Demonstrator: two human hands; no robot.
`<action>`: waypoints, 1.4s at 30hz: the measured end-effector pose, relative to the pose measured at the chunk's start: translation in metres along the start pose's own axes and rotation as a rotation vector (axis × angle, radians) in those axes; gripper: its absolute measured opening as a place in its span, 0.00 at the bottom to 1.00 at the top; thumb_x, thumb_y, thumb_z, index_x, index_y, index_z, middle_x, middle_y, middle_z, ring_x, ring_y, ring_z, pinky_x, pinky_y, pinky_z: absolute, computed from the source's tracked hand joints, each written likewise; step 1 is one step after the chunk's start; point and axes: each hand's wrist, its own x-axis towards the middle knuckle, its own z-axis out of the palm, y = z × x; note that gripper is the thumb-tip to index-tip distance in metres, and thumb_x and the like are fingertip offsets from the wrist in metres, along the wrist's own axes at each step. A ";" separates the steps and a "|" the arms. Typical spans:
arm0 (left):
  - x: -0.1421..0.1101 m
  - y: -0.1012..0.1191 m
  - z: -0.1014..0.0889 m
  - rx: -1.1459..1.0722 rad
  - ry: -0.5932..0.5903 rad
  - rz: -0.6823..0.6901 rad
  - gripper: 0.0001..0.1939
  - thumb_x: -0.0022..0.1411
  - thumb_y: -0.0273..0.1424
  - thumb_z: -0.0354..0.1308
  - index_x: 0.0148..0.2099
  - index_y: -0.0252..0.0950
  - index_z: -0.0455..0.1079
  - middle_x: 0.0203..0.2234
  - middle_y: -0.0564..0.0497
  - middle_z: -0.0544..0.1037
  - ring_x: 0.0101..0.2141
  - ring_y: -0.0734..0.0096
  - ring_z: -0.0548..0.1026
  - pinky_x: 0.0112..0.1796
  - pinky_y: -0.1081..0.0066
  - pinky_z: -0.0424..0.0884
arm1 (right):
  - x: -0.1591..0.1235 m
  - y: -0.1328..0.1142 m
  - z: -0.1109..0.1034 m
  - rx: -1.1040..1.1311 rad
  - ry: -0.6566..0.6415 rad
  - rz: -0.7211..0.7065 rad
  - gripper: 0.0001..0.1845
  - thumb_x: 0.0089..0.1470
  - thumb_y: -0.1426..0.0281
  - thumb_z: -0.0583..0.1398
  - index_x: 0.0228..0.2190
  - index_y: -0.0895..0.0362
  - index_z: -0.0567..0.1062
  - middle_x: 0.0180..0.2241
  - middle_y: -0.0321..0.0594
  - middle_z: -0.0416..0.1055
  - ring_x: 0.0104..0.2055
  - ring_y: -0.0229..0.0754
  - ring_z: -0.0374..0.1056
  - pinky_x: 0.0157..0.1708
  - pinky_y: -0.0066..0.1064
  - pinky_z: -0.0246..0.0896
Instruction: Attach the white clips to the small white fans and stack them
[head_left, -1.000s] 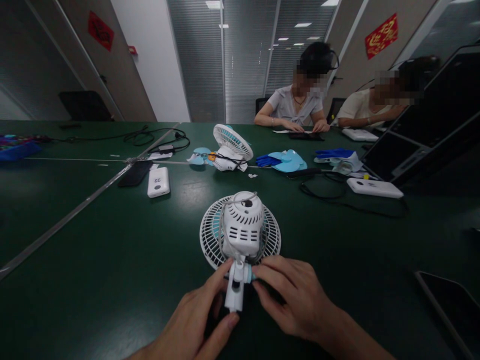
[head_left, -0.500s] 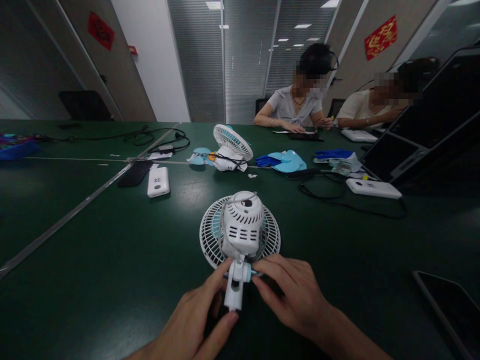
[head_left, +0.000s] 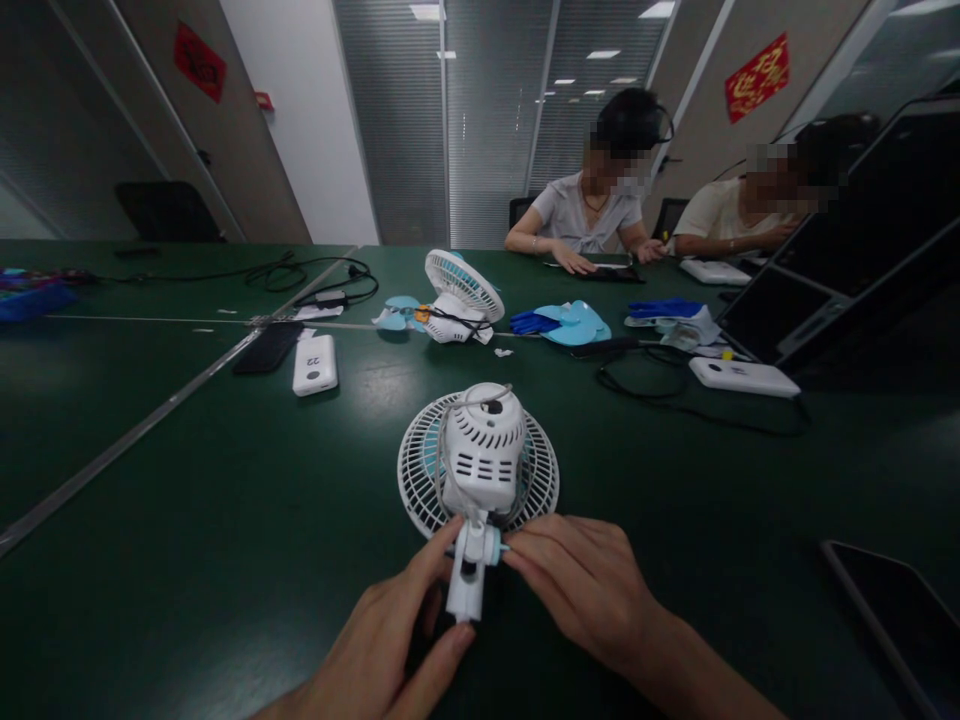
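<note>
A small white fan (head_left: 480,460) with a round grille lies face down on the green table (head_left: 225,540), its motor housing up and its white neck bracket (head_left: 469,575) pointing toward me. My left hand (head_left: 390,640) pinches that bracket between thumb and forefinger. My right hand (head_left: 581,590) has its fingertips closed on the light-blue knob (head_left: 496,547) at the bracket's side.
A second fan (head_left: 461,295) with loose blue blades lies farther back. A white power bank (head_left: 315,363), a black phone (head_left: 268,347), cables, blue gloves (head_left: 532,322) and laptops (head_left: 840,290) surround it. Two people sit at the far side. A dark tablet (head_left: 892,610) lies at right.
Both hands stay on the fan's bracket. The right hand's fingers have shifted slightly on the blue knob. The fan has not moved.
</note>
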 end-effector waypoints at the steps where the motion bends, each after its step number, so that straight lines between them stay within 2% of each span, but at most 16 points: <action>1: -0.001 -0.001 0.000 0.007 -0.005 -0.006 0.36 0.74 0.34 0.47 0.77 0.45 0.38 0.46 0.44 0.83 0.28 0.69 0.81 0.30 0.72 0.81 | -0.001 0.000 -0.001 -0.004 0.000 0.004 0.09 0.72 0.74 0.56 0.42 0.59 0.77 0.34 0.39 0.82 0.31 0.38 0.78 0.31 0.30 0.72; 4: -0.004 -0.003 0.002 0.022 -0.011 -0.009 0.35 0.74 0.34 0.46 0.77 0.44 0.38 0.47 0.42 0.83 0.28 0.68 0.81 0.30 0.71 0.81 | -0.003 0.000 -0.003 -0.024 0.017 -0.008 0.07 0.70 0.74 0.59 0.47 0.58 0.76 0.37 0.41 0.82 0.34 0.39 0.79 0.33 0.30 0.73; 9: -0.002 -0.001 0.002 0.011 -0.004 0.004 0.36 0.74 0.32 0.46 0.78 0.45 0.37 0.46 0.44 0.83 0.28 0.69 0.80 0.30 0.71 0.81 | -0.006 0.007 -0.006 -0.064 -0.009 -0.125 0.13 0.70 0.79 0.55 0.48 0.55 0.77 0.36 0.39 0.81 0.34 0.38 0.78 0.32 0.29 0.72; 13: 0.001 0.002 -0.001 0.008 -0.002 0.012 0.36 0.74 0.33 0.47 0.78 0.46 0.36 0.43 0.46 0.83 0.27 0.70 0.80 0.29 0.72 0.80 | -0.006 0.011 -0.005 -0.069 -0.026 -0.139 0.13 0.70 0.78 0.57 0.51 0.58 0.78 0.38 0.41 0.82 0.35 0.38 0.78 0.33 0.29 0.73; 17: 0.000 0.001 0.000 0.015 -0.006 0.005 0.36 0.74 0.33 0.46 0.77 0.46 0.37 0.43 0.46 0.83 0.27 0.69 0.80 0.29 0.72 0.80 | -0.002 0.009 -0.003 -0.016 0.038 -0.089 0.07 0.70 0.76 0.60 0.45 0.60 0.80 0.35 0.41 0.82 0.32 0.37 0.79 0.33 0.28 0.73; 21: 0.000 0.000 0.003 0.031 0.024 0.007 0.36 0.73 0.32 0.47 0.77 0.44 0.38 0.41 0.46 0.83 0.26 0.71 0.78 0.28 0.72 0.79 | 0.001 0.005 -0.001 -0.001 0.046 -0.045 0.07 0.70 0.75 0.60 0.41 0.59 0.80 0.35 0.39 0.82 0.33 0.37 0.80 0.34 0.28 0.74; 24: 0.002 0.003 0.000 0.076 0.060 -0.035 0.36 0.69 0.29 0.51 0.75 0.43 0.45 0.41 0.46 0.80 0.29 0.70 0.77 0.29 0.72 0.79 | 0.000 0.005 -0.001 0.008 0.037 -0.007 0.06 0.69 0.72 0.60 0.41 0.57 0.79 0.34 0.38 0.82 0.32 0.37 0.79 0.32 0.28 0.74; 26: 0.001 0.008 -0.005 0.166 0.089 -0.043 0.36 0.65 0.26 0.53 0.73 0.42 0.50 0.49 0.43 0.75 0.37 0.67 0.79 0.32 0.72 0.81 | -0.002 0.006 -0.001 0.018 0.049 0.032 0.07 0.69 0.71 0.59 0.41 0.56 0.78 0.34 0.39 0.81 0.31 0.38 0.78 0.30 0.29 0.72; 28: 0.000 0.013 -0.010 0.305 0.119 0.011 0.35 0.63 0.22 0.53 0.71 0.45 0.55 0.58 0.39 0.68 0.46 0.62 0.79 0.38 0.67 0.83 | -0.003 0.007 -0.002 0.033 0.057 0.063 0.09 0.69 0.73 0.56 0.42 0.57 0.77 0.35 0.41 0.81 0.32 0.39 0.78 0.30 0.29 0.71; 31: 0.003 0.019 -0.017 0.448 0.089 0.006 0.32 0.65 0.20 0.49 0.68 0.47 0.61 0.63 0.40 0.61 0.46 0.61 0.79 0.41 0.62 0.84 | -0.004 0.007 -0.002 0.047 0.057 0.077 0.10 0.68 0.76 0.55 0.45 0.57 0.76 0.36 0.42 0.81 0.33 0.40 0.78 0.30 0.29 0.71; 34: 0.016 0.016 -0.026 0.413 0.042 -0.134 0.23 0.69 0.27 0.52 0.64 0.44 0.64 0.61 0.41 0.65 0.45 0.62 0.80 0.43 0.59 0.85 | -0.004 0.005 -0.001 0.053 0.059 0.072 0.12 0.67 0.78 0.55 0.46 0.57 0.75 0.36 0.42 0.81 0.32 0.39 0.78 0.30 0.29 0.71; 38: 0.037 0.007 -0.046 0.368 -0.014 -0.162 0.14 0.74 0.34 0.54 0.58 0.40 0.69 0.54 0.45 0.72 0.47 0.62 0.80 0.49 0.57 0.83 | -0.004 0.002 -0.001 0.081 0.046 0.066 0.12 0.66 0.78 0.55 0.47 0.57 0.75 0.36 0.42 0.81 0.31 0.39 0.78 0.30 0.29 0.70; 40: 0.038 0.006 -0.056 0.361 -0.031 -0.167 0.12 0.75 0.34 0.53 0.57 0.40 0.70 0.53 0.46 0.73 0.46 0.64 0.81 0.48 0.59 0.83 | -0.005 0.002 -0.001 0.092 0.040 0.075 0.12 0.66 0.78 0.55 0.47 0.57 0.75 0.37 0.41 0.80 0.31 0.39 0.78 0.29 0.29 0.69; 42: 0.027 0.007 -0.063 0.368 -0.014 -0.179 0.12 0.76 0.35 0.53 0.57 0.42 0.71 0.53 0.47 0.74 0.47 0.64 0.82 0.47 0.62 0.84 | -0.006 0.002 0.000 0.097 0.038 0.086 0.13 0.66 0.78 0.54 0.48 0.57 0.75 0.37 0.41 0.80 0.32 0.39 0.78 0.30 0.29 0.68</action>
